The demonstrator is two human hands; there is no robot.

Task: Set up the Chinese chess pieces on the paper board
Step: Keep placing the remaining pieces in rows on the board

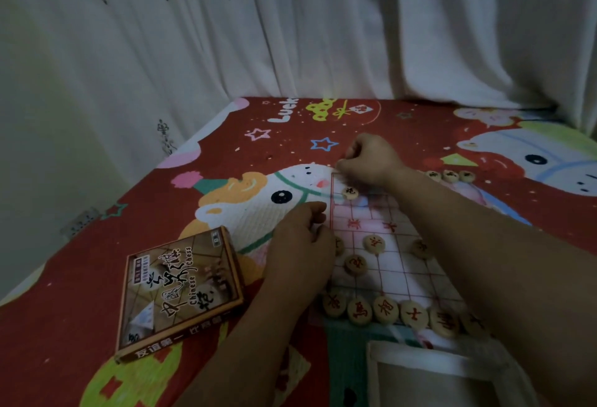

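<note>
The paper board, white with a red grid, lies on the bed. My right hand is a closed fist at the board's far left corner, fingertips pressed down; anything inside it is hidden. A dark-lettered piece sits just below that hand. My left hand rests curled on the board's left edge, partly covering one piece. Red-lettered wooden pieces line the near row, and three more stand further up. Three dark-lettered pieces wait off the board's far edge.
The Chinese chess box lies left of the board on the red cartoon bedsheet. A white tray-like box sits at the near edge. White curtains hang behind the bed.
</note>
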